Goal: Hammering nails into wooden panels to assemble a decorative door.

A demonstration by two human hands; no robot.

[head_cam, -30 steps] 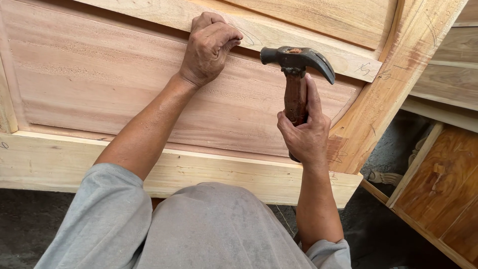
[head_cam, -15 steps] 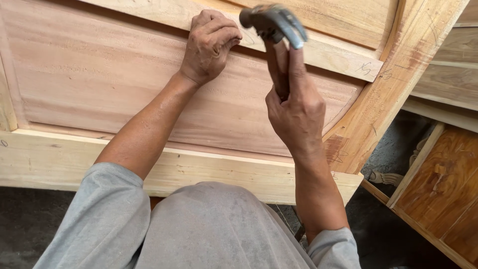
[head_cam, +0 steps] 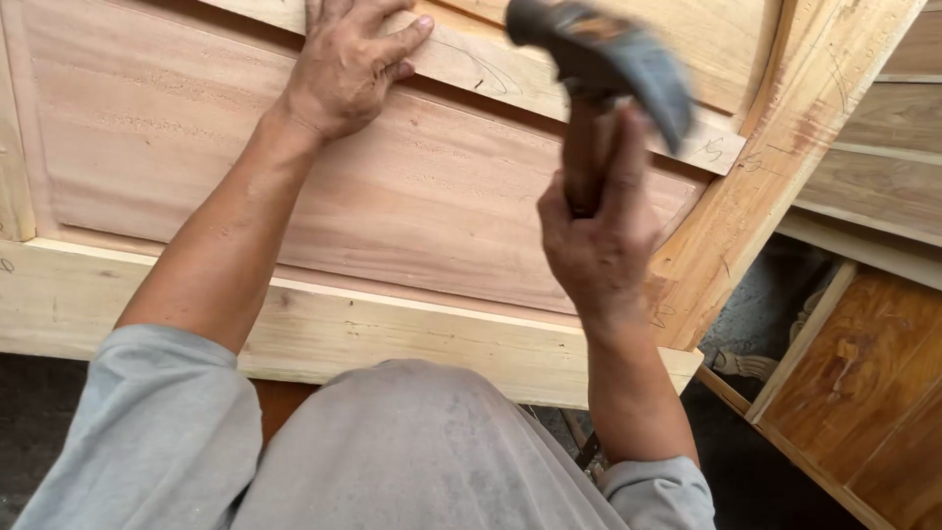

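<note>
Right hand [head_cam: 599, 245], fist closed around a claw hammer [head_cam: 599, 69], raises it blurred at upper centre; left hand [head_cam: 348, 64], fingers bent, presses the pale rail [head_cam: 471, 64] above the reddish door panel [head_cam: 392, 186]. No nail visible; nailing appears unfinished.

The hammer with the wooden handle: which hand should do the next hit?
Probably the right hand: it grips the wooden-handled steel claw hammer, raised above the pale wooden rail. The left hand is pressed flat there.

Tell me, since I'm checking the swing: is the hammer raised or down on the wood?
Raised: the grey-headed wooden-handled claw hammer, gripped in the right hand, is blurred in the air above the pale wooden rail.
</note>
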